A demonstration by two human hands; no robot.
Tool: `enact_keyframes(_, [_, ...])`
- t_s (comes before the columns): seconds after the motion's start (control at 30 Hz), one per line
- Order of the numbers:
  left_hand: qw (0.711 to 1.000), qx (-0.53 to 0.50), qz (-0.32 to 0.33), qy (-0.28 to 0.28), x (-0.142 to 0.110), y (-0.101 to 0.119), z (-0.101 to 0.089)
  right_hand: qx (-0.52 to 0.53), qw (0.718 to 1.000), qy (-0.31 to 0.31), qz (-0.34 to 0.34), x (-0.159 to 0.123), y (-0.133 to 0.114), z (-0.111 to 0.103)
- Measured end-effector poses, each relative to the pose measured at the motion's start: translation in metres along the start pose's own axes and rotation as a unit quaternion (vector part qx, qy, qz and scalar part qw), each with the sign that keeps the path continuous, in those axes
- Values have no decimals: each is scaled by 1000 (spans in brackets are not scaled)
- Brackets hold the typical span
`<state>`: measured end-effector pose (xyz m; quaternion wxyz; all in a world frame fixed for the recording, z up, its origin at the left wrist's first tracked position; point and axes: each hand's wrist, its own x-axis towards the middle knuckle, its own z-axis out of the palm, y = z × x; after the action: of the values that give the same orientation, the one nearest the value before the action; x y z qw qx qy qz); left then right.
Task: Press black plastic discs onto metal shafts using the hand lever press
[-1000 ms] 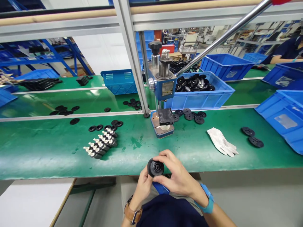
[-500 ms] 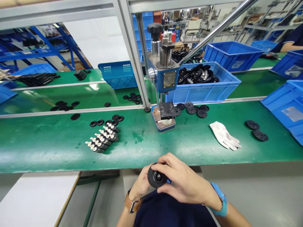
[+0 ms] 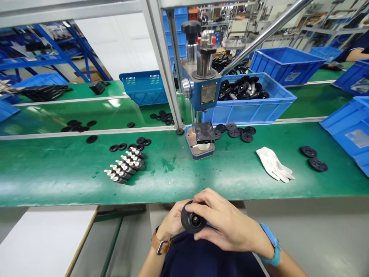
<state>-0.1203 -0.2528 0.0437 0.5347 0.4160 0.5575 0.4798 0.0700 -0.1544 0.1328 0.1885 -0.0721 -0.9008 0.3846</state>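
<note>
In front of my body, off the bench's near edge, a round black flanged part (image 3: 188, 223) with a hollow centre is held between both hands. My right hand (image 3: 223, 221) grips it from the right, fingers across the top and thumb below. Behind its left side my left hand (image 3: 174, 219) is closed on it, with the fingertips hidden by the flange. Beyond, on the green bench (image 3: 161, 184), stand rows of small black cylinders with white tips (image 3: 125, 165). Several black rings (image 3: 122, 146) lie just behind them.
A blue hand press (image 3: 204, 94) stands at centre, its long lever slanting up right. Black discs (image 3: 233, 132) lie beside its base; a white glove (image 3: 273, 163) and two discs (image 3: 318, 164) are farther right. A blue bin (image 3: 248, 111) behind holds black parts. A co-worker's arm (image 3: 356, 54) shows far right.
The black part has moved down slightly and tilted, so its hollow centre faces me differently. My right fingers have shifted over its top. The camera view has dipped a little.
</note>
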Motion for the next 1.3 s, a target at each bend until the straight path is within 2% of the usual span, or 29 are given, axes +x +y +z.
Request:
enact_keyframes(0.2, [1000, 4, 2, 1, 2, 2, 0, 1, 1000, 3, 1, -1, 0, -1])
enact_keyframes(0.63, [997, 6, 43, -63, 2, 1, 0, 5, 1000, 16, -12, -2, 5, 1])
enact_keyframes(0.73, [995, 11, 62, -72, 4, -3, 0, 29, 998, 59, -11, -6, 9, -1])
enact_keyframes(0.8, [995, 25, 77, -59, 4, -5, 1, 40, 994, 102, 3, -8, 12, -1])
enact_keyframes(0.97, [989, 120, 85, -26, 2, 4, 11, 121, 980, 147, 54, -9, 26, 14])
enact_keyframes(1.13, [958, 274, 88, 5, -9, 25, 26, 235, 947, 204, 83, -5, 43, 37])
enact_keyframes(1.3, [933, 345, 104, 6, -13, 36, 31, 253, 938, 222, 81, -5, 48, 45])
